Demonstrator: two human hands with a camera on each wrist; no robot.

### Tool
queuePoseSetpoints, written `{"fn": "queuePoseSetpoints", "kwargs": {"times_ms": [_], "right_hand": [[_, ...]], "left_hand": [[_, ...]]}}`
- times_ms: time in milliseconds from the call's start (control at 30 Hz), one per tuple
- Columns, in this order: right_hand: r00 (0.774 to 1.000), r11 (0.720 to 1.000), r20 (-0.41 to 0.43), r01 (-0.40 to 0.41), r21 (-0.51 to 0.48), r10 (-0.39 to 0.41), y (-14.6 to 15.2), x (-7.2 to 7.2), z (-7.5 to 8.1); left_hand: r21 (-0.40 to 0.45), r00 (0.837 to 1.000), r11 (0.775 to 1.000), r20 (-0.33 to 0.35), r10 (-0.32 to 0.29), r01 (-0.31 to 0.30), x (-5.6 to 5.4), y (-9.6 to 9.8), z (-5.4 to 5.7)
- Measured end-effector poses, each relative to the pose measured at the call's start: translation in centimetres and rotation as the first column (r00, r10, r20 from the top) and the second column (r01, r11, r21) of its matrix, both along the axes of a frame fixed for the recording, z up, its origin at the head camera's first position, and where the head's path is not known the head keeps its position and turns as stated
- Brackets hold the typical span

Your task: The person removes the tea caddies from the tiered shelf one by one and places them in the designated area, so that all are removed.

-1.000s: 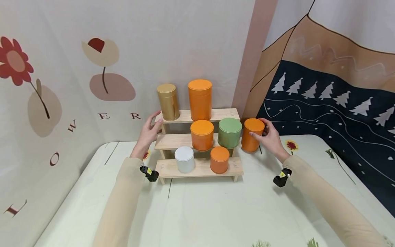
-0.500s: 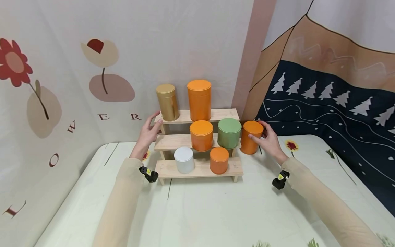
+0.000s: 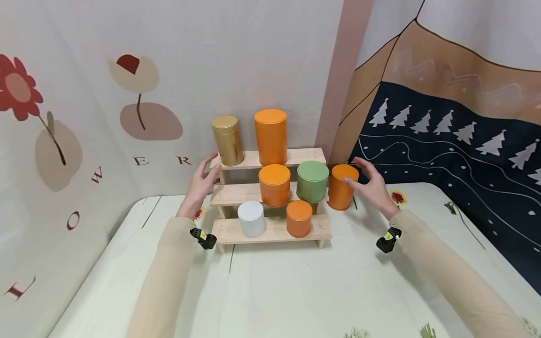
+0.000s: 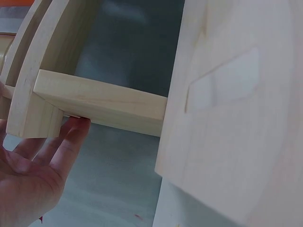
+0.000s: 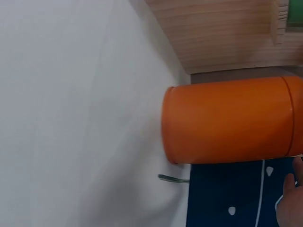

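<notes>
A three-tier wooden display stand (image 3: 236, 193) is on the table. My left hand (image 3: 200, 185) holds its upper left end, with fingers (image 4: 71, 146) against the underside of the wood. To the right of the stand, a tall orange canister (image 3: 341, 190) stands upright on the table. My right hand (image 3: 374, 190) is beside that canister, thumb and fingers spread apart; its thumb overlaps the canister in the head view, and whether it touches cannot be told. In the right wrist view only part of the hand (image 5: 291, 203) shows near the lid end of the canister (image 5: 227, 120).
The top tier carries a gold canister (image 3: 228, 141) and a taller orange canister (image 3: 271, 136). On the middle tier are an orange tin (image 3: 274, 185) and a green tin (image 3: 313, 182). A white tin (image 3: 251, 219) and a small orange tin (image 3: 299, 219) sit below. Printed cloth walls (image 3: 211, 61) rise behind.
The right hand's fingers have spread away from the tall orange canister, which was held a moment ago and shifted slightly toward me. The left hand stays at the stand.
</notes>
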State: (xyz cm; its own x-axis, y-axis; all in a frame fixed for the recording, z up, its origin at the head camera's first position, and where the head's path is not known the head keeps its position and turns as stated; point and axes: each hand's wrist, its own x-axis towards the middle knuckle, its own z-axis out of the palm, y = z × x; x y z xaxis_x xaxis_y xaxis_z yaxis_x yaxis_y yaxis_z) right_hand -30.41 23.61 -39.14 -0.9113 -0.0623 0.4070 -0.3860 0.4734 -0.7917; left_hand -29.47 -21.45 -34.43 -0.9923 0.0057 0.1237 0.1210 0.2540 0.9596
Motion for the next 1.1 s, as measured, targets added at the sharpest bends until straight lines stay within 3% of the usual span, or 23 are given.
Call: {"fn": "queuePoseSetpoints", "kwargs": {"times_ms": [133, 300, 533, 767, 1000, 1100], "right_hand": [[1.000, 1.000, -0.010, -0.003, 0.003, 0.003, 0.1, 0.2, 0.7], [0.999, 0.999, -0.016, -0.032, -0.005, 0.032, -0.3, 0.7, 2.1], [0.998, 0.997, -0.033, -0.062, -0.041, 0.061, -0.9, 0.6, 3.5], [0.996, 0.994, -0.043, -0.081, -0.069, 0.078, -2.7, 2.2, 5.4], [0.996, 0.995, -0.055, -0.072, -0.066, 0.068, -2.4, -0.1, 4.5], [0.994, 0.993, -0.061, -0.092, -0.078, 0.087, -2.6, -0.5, 4.6]], "left_hand": [[-0.021, 1.000, 1.000, 0.005, 0.003, -0.003, 0.6, 0.6, 0.8], [-0.037, 1.000, 0.999, 0.010, 0.007, -0.007, 0.8, 0.8, 0.9], [-0.052, 0.999, 0.998, -0.003, 0.034, -0.034, -1.8, -0.5, -2.0], [-0.040, 1.000, 0.999, -0.001, 0.025, -0.025, -1.7, -0.7, -2.0], [-0.035, 1.000, 0.999, -0.004, 0.025, -0.025, -1.8, -0.8, -2.2], [-0.048, 0.999, 0.998, -0.006, 0.037, -0.038, -1.9, -0.8, -2.2]]}}
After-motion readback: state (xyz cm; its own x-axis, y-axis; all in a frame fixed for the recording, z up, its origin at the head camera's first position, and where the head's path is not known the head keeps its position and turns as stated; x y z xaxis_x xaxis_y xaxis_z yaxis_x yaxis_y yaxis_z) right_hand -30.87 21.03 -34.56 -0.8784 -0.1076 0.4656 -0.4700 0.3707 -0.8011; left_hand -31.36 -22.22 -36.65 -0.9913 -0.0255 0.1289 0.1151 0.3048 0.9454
